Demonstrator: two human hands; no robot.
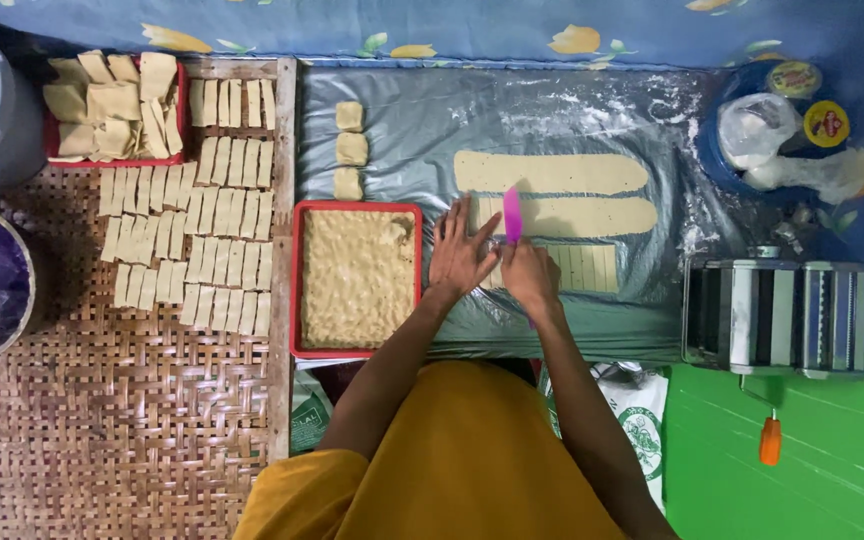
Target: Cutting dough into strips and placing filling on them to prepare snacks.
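Note:
My right hand [529, 272] grips a pink plastic cutter [512, 213] whose blade stands over the left end of the dough strips. My left hand [459, 250] lies flat with fingers spread on the left end of the dough, beside the cutter. Three long flat dough strips lie on a grey plastic sheet [402, 120]: the far strip [550, 172], the middle strip [592, 215], and the near strip [582, 267], which is scored into narrow pieces.
A red tray of dough [355, 277] sits left of my hands, with three dough lumps [350, 150] beyond it. Cut pieces in rows [192, 240] cover a woven mat. A red basket of squares [112, 105] is far left. A metal pasta roller [774, 315] stands right.

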